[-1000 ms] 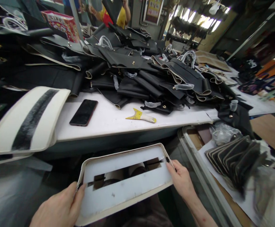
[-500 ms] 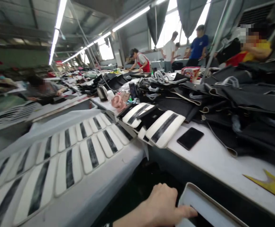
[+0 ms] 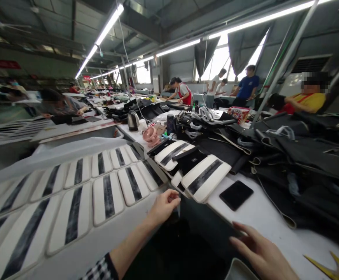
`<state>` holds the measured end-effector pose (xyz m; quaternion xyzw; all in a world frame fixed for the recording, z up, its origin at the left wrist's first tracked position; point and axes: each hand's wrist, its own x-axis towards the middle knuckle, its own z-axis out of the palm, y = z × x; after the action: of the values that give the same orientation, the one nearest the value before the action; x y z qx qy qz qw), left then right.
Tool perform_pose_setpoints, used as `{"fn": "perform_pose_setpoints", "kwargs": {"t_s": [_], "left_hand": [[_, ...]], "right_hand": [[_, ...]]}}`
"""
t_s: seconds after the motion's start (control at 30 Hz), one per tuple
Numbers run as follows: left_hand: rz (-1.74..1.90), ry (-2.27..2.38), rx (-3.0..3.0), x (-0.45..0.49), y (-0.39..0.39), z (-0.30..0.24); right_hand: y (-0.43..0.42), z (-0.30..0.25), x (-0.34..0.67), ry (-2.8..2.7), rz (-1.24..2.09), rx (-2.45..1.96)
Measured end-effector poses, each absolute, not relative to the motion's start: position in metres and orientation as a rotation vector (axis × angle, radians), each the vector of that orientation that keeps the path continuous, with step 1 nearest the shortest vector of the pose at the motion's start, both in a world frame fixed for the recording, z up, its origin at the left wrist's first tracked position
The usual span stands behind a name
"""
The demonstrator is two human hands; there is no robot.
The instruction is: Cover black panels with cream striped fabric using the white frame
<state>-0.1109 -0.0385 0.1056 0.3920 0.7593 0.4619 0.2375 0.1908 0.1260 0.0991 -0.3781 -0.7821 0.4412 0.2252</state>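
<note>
My left hand [image 3: 164, 207] is over the near edge of the pale table, close to the white panels with black stripes [image 3: 133, 186]. Its fingers are curled towards the thumb in a pinch, and whatever may be between them is too small to make out. To the right, my right hand [image 3: 259, 251] has its fingers apart and holds nothing. Just below it, a pale-rimmed piece [image 3: 239, 271] pokes in at the bottom edge, mostly out of frame. More striped white panels [image 3: 206, 179] lie stacked on the right table, beside a black phone [image 3: 236, 195].
Black bag pieces [image 3: 309, 155] are heaped on the right table. A yellow pointed template [image 3: 332, 266] lies near its front edge. Behind the panels stand a pink fan [image 3: 151, 136] and a metal kettle [image 3: 133, 120]. A dark gap separates the two tables. Several people work farther back.
My left hand has left the pale-rimmed piece and moved up and left to the table edge. My right hand has come into view. The pale-rimmed piece has dropped mostly out of frame.
</note>
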Motion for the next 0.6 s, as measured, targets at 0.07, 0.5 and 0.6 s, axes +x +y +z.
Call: {"fn": "perform_pose_setpoints", "kwargs": {"t_s": [0.07,0.5,0.6], "left_hand": [[1.317,2.134,1.119,-0.119,-0.018,0.112],[1.189,2.396,0.983,-0.144,0.073,0.094],[1.157,2.450,1.011,-0.146,0.072,0.099]], "right_hand": [[0.144,0.107,0.146,-2.303,1.279,-1.103],[0.179,0.086,0.048,-2.406,1.053,-0.956],[0.178,0.088,0.049,-2.380,1.113,-0.981]]}}
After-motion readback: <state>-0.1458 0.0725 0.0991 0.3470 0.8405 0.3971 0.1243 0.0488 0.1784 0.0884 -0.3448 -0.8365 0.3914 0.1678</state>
